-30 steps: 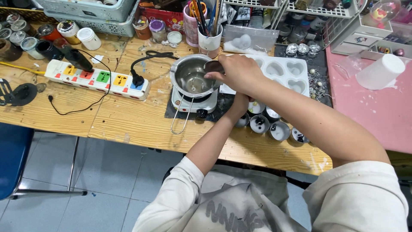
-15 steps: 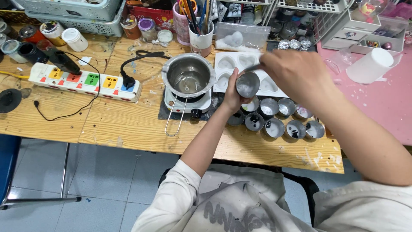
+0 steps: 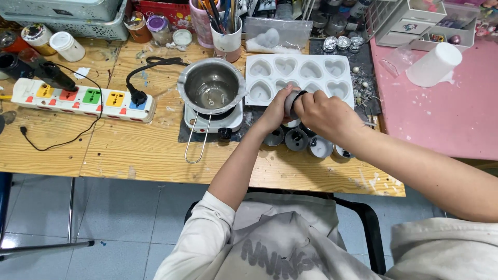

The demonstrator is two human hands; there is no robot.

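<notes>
Both hands meet over the front edge of the white tray with heart-shaped hollows (image 3: 295,78), and between them they hold one small round metal cup (image 3: 292,101). The left hand (image 3: 273,111) has its fingers curled around the cup's left side, and the right hand (image 3: 324,115) has its fingers closed over the other side, so most of the cup is hidden. The cup sits tilted, just above the tray's near row of hearts. I cannot tell if anything is inside it. If there is, it could spill out onto the tray or the wooden table (image 3: 129,155) because of that tilt. More small cups (image 3: 296,140) stand in a row right under the hands, touching or almost touching each other, so a wrist or sleeve could knock them over. The shiny pot (image 3: 211,85) sits on a little stove (image 3: 213,120) just beside the left arm, and its long wire handle (image 3: 196,148) sticks out toward the person, so an elbow could catch it and tip the pot. The stove could be hot too. Its black cord (image 3: 140,78) is plugged into the power strip (image 3: 83,98) nearby, and a spill reaching that would be bad.
</notes>
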